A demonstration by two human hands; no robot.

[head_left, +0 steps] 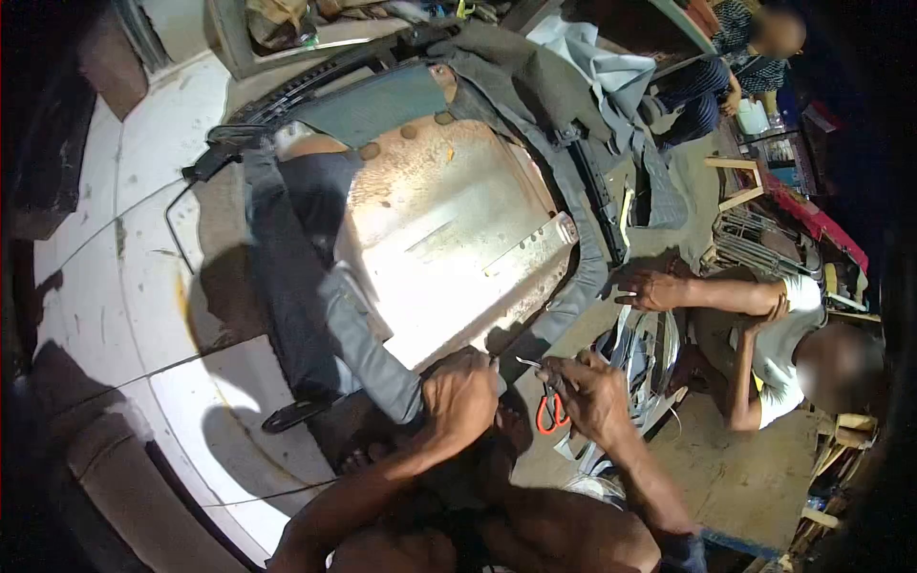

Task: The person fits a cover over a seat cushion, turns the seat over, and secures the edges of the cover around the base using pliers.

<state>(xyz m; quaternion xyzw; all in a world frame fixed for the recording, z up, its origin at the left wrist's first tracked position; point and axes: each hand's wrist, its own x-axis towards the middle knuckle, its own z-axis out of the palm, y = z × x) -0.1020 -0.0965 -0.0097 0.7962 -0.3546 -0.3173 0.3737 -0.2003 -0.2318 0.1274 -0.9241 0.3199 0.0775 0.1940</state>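
In front of me lies an upturned seat (458,258), with grey cover fabric (368,349) wrapped around its edges and a worn, pale pan in the middle. My left hand (462,396) is closed on the near edge of the cover fabric. Just to the right, my right hand (590,393) pinches a thin, pale metal piece (526,361) with a bent tip, whose kind I cannot make out. Red-handled scissors (551,413) show right below that hand; whether they touch it is unclear.
Black slide rails (592,191) run along the seat's sides. A co-worker's hand (652,287) rests near its right edge, and another person sits at the upper right. Loose strips (635,344) and a wooden board (740,473) lie to the right. White tiles (143,334) cover the left floor.
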